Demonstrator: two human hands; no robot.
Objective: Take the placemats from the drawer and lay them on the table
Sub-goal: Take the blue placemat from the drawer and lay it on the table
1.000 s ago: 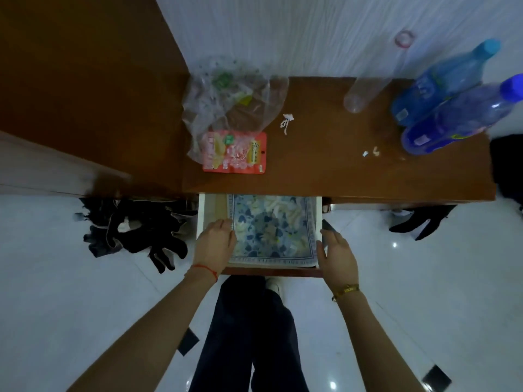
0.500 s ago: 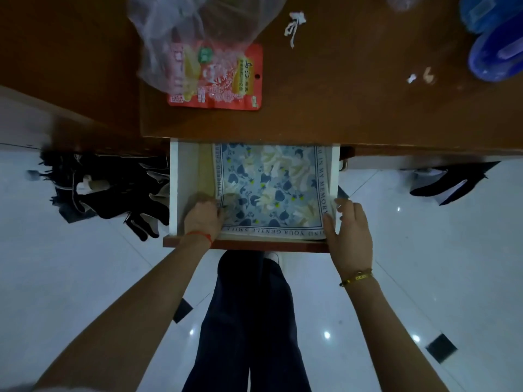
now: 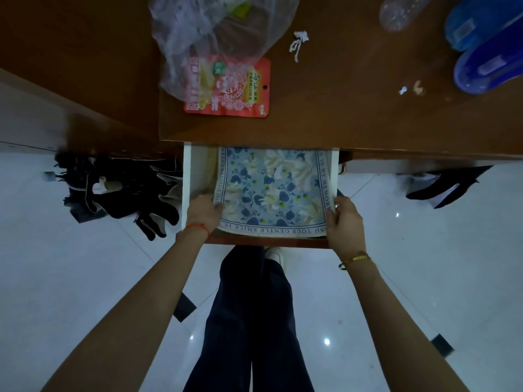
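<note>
A blue and cream floral placemat (image 3: 271,190) with a lettered border lies in the open white drawer (image 3: 187,176) under the brown table (image 3: 339,108). My left hand (image 3: 202,212) pinches the mat's near left corner, fingers tucked under its edge. My right hand (image 3: 343,222) grips the near right edge, thumb on top. The near corners are slightly lifted off the drawer bottom. Whether more mats lie beneath is hidden.
On the table sit a red snack packet (image 3: 235,89) under a clear plastic bag (image 3: 215,32), white scraps (image 3: 298,43), a clear bottle (image 3: 402,9) and two blue bottles (image 3: 489,60). Dark gloves (image 3: 127,193) hang left of the drawer; a dark shoe (image 3: 447,185) lies right. My legs (image 3: 249,321) stand below.
Both hands have closed on the mat's near corners, the left sliding under the edge and the right moving onto the right border. The camera has tilted closer to the drawer.
</note>
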